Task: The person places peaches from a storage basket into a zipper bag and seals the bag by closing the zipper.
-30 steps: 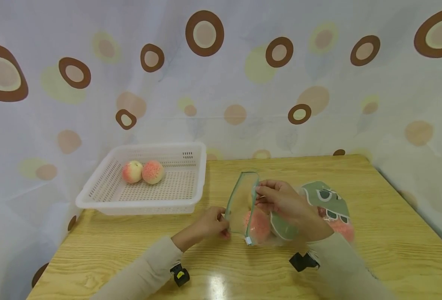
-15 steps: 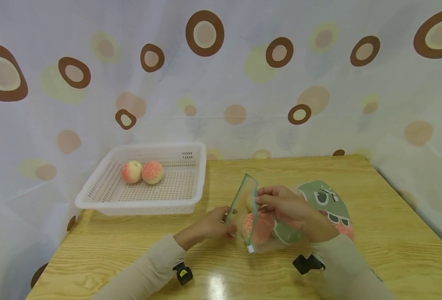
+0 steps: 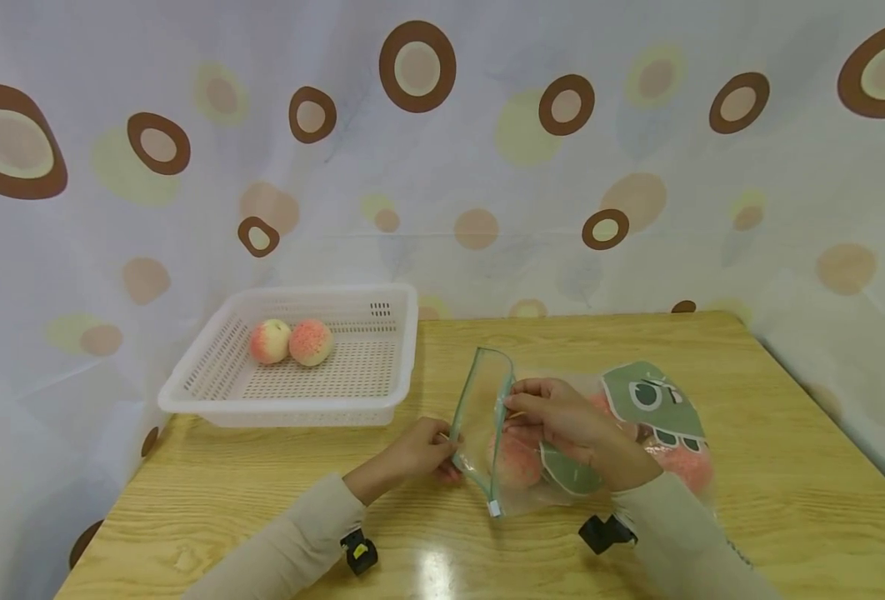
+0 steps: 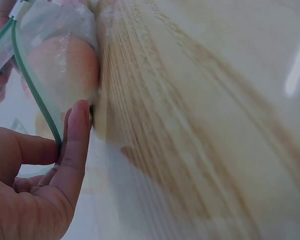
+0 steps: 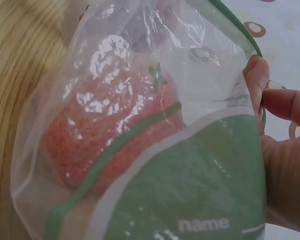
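A clear slider zip bag with green printing lies on its side in the head view, its mouth spread and facing left. My left hand pinches the near-left edge of the mouth between thumb and fingers. Across from it, my right hand pinches the opposite edge; its thumb and a fingertip grip the green seal in the right wrist view. Several peaches show through the plastic, one peach just inside the mouth. The white slider sits at the near end of the seal. In the left wrist view a peach bulges behind the film.
A white perforated basket stands at the back left, holding two peaches side by side. Under everything is a wooden table. A patterned curtain hangs behind the table's far edge.
The bag's mouth narrowed half a second ago as my left hand reached in toward it, and now stands wider again with that hand drawn back. My right hand keeps its hold on the edge.
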Demonstrator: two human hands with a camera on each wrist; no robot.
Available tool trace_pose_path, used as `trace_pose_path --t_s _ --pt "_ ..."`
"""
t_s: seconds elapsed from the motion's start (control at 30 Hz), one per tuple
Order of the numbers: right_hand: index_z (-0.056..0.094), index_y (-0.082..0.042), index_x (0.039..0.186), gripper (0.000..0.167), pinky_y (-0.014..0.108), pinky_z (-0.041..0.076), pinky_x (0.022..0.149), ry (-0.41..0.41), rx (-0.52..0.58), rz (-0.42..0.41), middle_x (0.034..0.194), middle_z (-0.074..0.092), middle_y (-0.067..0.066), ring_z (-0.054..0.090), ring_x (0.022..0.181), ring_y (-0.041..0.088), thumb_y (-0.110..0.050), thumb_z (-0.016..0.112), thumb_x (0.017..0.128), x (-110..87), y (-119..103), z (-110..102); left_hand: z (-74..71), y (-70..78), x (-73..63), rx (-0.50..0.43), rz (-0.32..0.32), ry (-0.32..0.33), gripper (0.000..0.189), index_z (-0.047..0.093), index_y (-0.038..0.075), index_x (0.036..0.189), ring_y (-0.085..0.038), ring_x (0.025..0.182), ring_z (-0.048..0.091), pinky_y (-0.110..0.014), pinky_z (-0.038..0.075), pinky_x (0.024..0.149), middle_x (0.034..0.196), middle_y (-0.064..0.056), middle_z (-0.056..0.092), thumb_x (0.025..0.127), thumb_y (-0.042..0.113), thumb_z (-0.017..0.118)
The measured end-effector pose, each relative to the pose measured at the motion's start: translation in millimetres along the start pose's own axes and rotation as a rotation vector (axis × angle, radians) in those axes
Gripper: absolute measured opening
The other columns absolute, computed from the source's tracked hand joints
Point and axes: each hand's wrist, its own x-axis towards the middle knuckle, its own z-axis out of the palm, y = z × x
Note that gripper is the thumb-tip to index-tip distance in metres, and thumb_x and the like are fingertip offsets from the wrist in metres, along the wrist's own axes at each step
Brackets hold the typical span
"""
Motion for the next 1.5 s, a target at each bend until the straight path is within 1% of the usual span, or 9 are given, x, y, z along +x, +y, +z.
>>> trace_pose_path --t_s 0.17,0.3,0.4,0.47,0.63,0.83,1.13,1.33,1.5 --pt "0.056 -0.002 0.096 0.006 0.021 0.056 0.068 0.000 0.011 -0.003 0.082 0.066 0.003 0.067 0.072 0.010 -0.004 0.051 0.097 0.0 0 1 -1.5 -0.2 -1.5 0.001 0.008 -0.007 0.021 0.054 -0.016 0.111 -0.026 0.067 0.069 -0.032 0.058 0.062 0.081 -0.022 0.069 0.098 -0.002 0.046" --pt "0.057 -0.003 0.097 0.006 0.021 0.056 0.069 -0.002 0.016 -0.002 0.083 0.066 0.003 0.067 0.072 0.010 -0.004 0.051 0.097 0.0 1 1 -5.1 1.1 -4.9 0.035 0.022 -0.018 0.026 0.051 -0.018 0.117 -0.027 0.068 0.069 -0.033 0.058 0.063 0.080 -0.021 0.068 0.099 0.000 0.045" --pt "0.058 -0.003 0.097 0.007 0.021 0.056 0.069 0.000 0.017 -0.002 0.083 0.066 0.003 0.067 0.073 0.010 -0.005 0.051 0.097 0.1 3 0 -9.4 4.9 -10.6 0.127 0.056 -0.011 0.034 0.047 -0.019 0.125 -0.029 0.071 0.069 -0.033 0.058 0.064 0.081 -0.019 0.068 0.099 0.003 0.047" --pt "0.058 -0.003 0.097 0.007 0.021 0.056 0.069 -0.005 0.016 -0.003 0.083 0.066 0.003 0.067 0.073 0.010 -0.005 0.051 0.097 0.0 3 0 -13.0 9.1 -15.9 0.234 0.092 -0.007 0.037 0.047 -0.017 0.128 -0.027 0.073 0.069 -0.030 0.057 0.064 0.084 -0.017 0.068 0.099 0.006 0.048" --pt "0.058 -0.004 0.097 0.007 0.020 0.055 0.069 -0.020 0.024 -0.013 0.083 0.066 0.003 0.067 0.073 0.010 -0.006 0.052 0.098 0.6 4 1 -26.3 27.9 -32.0 0.484 0.217 -0.024 0.035 0.055 -0.007 0.126 -0.023 0.077 0.068 -0.025 0.054 0.062 0.095 -0.014 0.069 0.098 0.013 0.052" --pt "0.058 -0.004 0.099 0.006 0.021 0.056 0.070 -0.003 0.018 -0.030 0.083 0.066 0.002 0.067 0.074 0.010 -0.007 0.053 0.097 0.1 3 2 -49.2 61.4 -44.5 0.617 0.310 -0.034 0.032 0.060 0.004 0.126 -0.020 0.093 0.065 -0.029 0.054 0.078 0.108 -0.007 0.066 0.100 0.020 0.052" --pt "0.057 -0.003 0.098 0.006 0.021 0.056 0.069 -0.030 0.030 -0.071 0.083 0.067 0.003 0.068 0.074 0.010 -0.006 0.053 0.097 -1.7 5 -2 -91.1 96.6 -43.3 0.685 0.360 0.152 0.028 0.062 0.005 0.123 -0.023 0.104 0.062 -0.036 0.054 0.082 0.116 -0.010 0.065 0.098 0.017 0.054" --pt "0.058 -0.003 0.097 0.005 0.022 0.056 0.070 -0.043 0.052 -0.085 0.083 0.067 0.003 0.068 0.074 0.011 -0.005 0.054 0.097 -2.4 5 -3 -122.7 100.8 -35.1 0.706 0.350 0.277 0.027 0.063 0.002 0.120 -0.028 0.109 0.059 -0.042 0.052 0.086 0.120 -0.015 0.063 0.098 0.015 0.054" --pt "0.059 -0.003 0.097 0.006 0.022 0.056 0.070 -0.043 0.047 -0.085 0.083 0.067 0.003 0.068 0.074 0.010 -0.006 0.053 0.097 -3.1 6 -4 -147.4 100.9 -27.1 0.705 0.268 0.352 0.031 0.060 0.000 0.124 -0.034 0.117 0.053 -0.046 0.047 0.095 0.128 -0.018 0.058 0.098 0.016 0.053"
